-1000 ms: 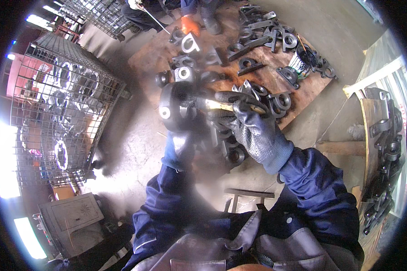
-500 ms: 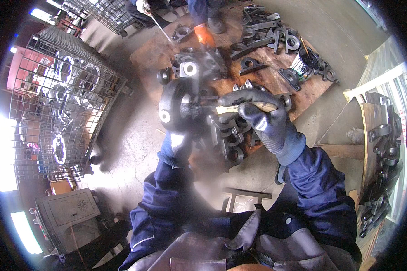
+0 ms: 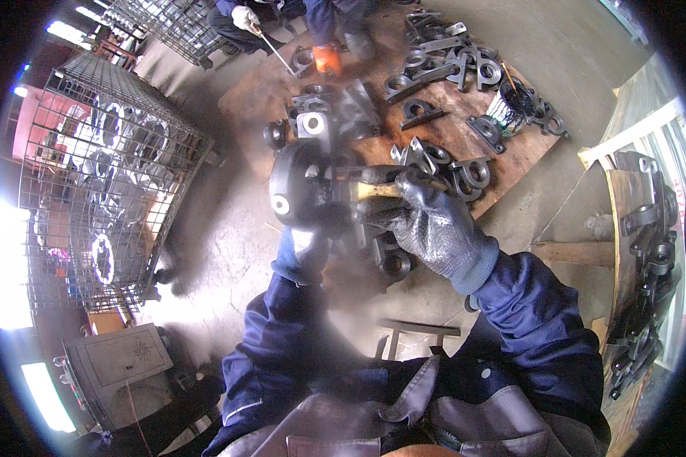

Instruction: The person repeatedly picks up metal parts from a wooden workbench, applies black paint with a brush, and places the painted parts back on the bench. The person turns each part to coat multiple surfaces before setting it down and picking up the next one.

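Note:
A black metal bearing housing (image 3: 293, 175) with pale, bare bolt-hole faces is raised in front of me, tilted. My left hand (image 3: 307, 242), gloved, is behind and below it and supports it; its fingers are mostly hidden by the part. My right hand (image 3: 434, 221), in a dark-coated grey glove, is closed round the pale wooden handle of a brush (image 3: 377, 191). The brush's dark end meets the right side of the housing, where blur hides the bristles.
More black housings (image 3: 476, 65) lie on a brown board (image 3: 259, 91). A can of black paint (image 3: 513, 107) stands among them. Opposite, a co-worker's orange-gloved hand (image 3: 327, 59) and a white-gloved hand (image 3: 245, 18) with a thin stick work. A wire cage (image 3: 114, 190) of metal parts stands left.
My right hand has turned, bringing its back into view, and has moved slightly left with the brush. The housing has tilted a little. The co-worker's orange-gloved hand has moved slightly left.

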`<state>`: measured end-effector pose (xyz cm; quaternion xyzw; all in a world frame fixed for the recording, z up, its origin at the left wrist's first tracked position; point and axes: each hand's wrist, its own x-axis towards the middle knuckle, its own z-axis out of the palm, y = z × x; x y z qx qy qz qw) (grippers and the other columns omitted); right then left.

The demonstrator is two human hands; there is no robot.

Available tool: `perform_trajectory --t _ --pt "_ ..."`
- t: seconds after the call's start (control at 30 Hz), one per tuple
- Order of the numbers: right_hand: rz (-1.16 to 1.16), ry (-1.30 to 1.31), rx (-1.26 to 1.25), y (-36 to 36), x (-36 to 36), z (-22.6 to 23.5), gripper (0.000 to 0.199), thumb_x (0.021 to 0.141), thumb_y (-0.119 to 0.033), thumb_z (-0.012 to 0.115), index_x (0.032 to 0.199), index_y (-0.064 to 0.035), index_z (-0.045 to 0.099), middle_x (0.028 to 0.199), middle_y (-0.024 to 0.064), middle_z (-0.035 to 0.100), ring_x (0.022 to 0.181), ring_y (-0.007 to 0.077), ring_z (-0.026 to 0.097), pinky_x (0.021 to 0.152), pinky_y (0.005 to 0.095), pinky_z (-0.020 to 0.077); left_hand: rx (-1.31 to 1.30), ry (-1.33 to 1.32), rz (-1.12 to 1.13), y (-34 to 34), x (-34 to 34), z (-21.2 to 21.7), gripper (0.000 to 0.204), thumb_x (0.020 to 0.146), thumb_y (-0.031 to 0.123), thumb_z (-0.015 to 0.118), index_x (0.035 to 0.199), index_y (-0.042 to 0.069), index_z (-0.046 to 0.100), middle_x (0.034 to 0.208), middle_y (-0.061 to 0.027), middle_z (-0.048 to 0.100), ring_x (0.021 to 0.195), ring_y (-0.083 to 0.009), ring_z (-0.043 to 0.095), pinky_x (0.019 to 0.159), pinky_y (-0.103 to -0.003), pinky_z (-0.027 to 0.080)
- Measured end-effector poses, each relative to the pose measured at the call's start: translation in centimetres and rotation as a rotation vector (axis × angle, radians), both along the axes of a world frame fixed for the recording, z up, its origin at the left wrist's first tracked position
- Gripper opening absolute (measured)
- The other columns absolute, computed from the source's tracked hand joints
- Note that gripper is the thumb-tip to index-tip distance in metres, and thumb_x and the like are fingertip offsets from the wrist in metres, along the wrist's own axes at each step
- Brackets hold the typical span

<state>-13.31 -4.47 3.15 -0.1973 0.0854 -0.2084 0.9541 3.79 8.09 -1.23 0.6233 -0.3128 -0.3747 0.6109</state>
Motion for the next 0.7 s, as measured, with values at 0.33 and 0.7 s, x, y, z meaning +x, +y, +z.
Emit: perform_trajectory --t 0.33,0.7 --pt "-0.013 0.093 0.292 0.9 -0.3 -0.6 0.041 0.099 -0.024 0.050 0.131 0.0026 0.051 0.122 0.0230 0.061 0.114 0.0344 0.060 0.104 0.0475 0.0471 0.021 -0.055 0.071 -0.6 -0.7 0.8 0.026 0.091 0.011 0.063 0.115 0.003 0.058 0.093 -0.0028 0.061 0.077 -0.0112 0.057 0.065 -0.026 0.048" --pt "0.002 -0.045 0.247 0.8 0.1 -0.2 0.043 0.101 -0.027 0.047 0.133 0.0023 0.049 0.125 0.0244 0.059 0.119 0.0364 0.057 0.109 0.0481 0.0427 0.008 0.015 0.166 -1.4 -1.1 -0.3 0.031 0.092 0.012 0.062 0.121 0.006 0.053 0.095 -0.0014 0.059 0.076 -0.0105 0.056 0.062 -0.024 0.046"
